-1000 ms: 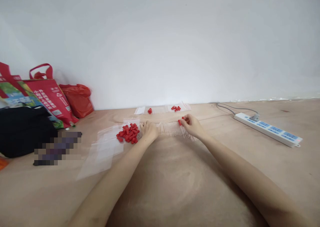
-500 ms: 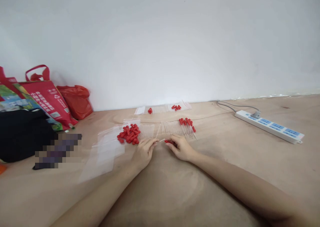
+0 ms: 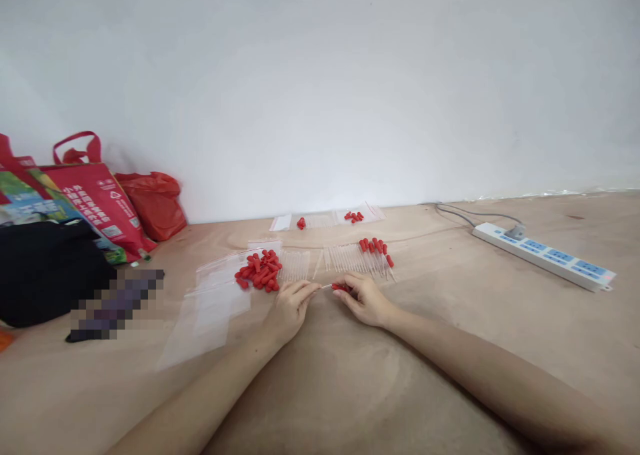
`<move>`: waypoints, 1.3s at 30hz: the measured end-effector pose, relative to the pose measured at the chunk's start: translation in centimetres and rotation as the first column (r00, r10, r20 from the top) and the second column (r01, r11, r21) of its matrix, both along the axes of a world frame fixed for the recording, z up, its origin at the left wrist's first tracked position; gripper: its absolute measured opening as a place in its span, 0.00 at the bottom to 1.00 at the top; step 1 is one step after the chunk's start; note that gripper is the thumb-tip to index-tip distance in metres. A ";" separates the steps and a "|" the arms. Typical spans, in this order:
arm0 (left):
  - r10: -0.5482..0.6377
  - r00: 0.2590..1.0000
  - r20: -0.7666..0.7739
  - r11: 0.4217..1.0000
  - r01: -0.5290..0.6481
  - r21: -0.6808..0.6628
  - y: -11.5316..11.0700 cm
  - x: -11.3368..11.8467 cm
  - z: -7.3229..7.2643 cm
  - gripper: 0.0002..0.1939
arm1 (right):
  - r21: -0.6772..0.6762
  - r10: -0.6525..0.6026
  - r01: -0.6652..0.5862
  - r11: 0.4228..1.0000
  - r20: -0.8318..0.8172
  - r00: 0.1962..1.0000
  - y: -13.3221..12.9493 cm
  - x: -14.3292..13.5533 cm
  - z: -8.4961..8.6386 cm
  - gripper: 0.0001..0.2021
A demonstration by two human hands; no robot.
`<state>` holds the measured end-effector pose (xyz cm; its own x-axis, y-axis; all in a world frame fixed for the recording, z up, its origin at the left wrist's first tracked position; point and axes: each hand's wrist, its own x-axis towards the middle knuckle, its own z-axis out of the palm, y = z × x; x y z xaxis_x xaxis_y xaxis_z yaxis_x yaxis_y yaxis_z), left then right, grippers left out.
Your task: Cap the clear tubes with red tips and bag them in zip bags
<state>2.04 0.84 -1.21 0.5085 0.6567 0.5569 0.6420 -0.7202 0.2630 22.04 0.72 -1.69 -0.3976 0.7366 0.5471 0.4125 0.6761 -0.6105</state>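
Observation:
My left hand (image 3: 295, 304) is closed in a pinch on a thin, clear dropper tube (image 3: 325, 287), which points right. Opposite it, my right hand (image 3: 365, 299) pinches a red rubber dropper bulb (image 3: 339, 286). The tube's end meets the bulb's mouth; how far in it sits is hidden. Beside my left hand lies a pile of loose red bulbs (image 3: 259, 270) on clear plastic bags (image 3: 210, 315). Beyond my hands, bare tubes (image 3: 343, 258) lie side by side in a row. At the row's right end, several tubes carry red bulbs (image 3: 374, 245).
Near the wall lie more red bulbs (image 3: 354, 217) and tubes on a bag. A white power strip (image 3: 545, 255) with a grey cable is at the right. Red bags (image 3: 155, 205) and a black cloth (image 3: 50, 271) stand at the left, near a blurred patch (image 3: 117, 305).
The tube and the bulb were slightly apart and now touch end to end. My hands otherwise keep nearly the same place.

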 end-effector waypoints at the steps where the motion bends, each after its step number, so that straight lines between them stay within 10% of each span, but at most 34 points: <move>1: -0.014 1.000 -0.009 1.000 0.014 -0.003 0.0 0.0 0.0 0.13 | 0.001 0.011 -0.011 1.000 0.005 1.000 0.0 0.0 0.0 0.07; 22: 0.008 0.966 -0.257 0.999 0.004 0.046 -0.7 -0.1 0.3 0.22 | 0.200 0.092 -0.111 0.973 0.102 0.990 -0.1 0.5 -0.4 0.10; 39: -0.024 0.989 -0.143 0.992 0.041 0.117 -1.6 0.8 0.3 0.18 | 0.238 0.077 -0.153 0.959 0.300 0.951 0.0 0.0 -0.5 0.08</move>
<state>2.89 -0.77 -0.87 0.6073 0.5721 0.5513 0.6424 -0.7618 0.0829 22.04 0.75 -2.24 -0.6380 0.5267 0.5617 0.4534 0.8466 -0.2789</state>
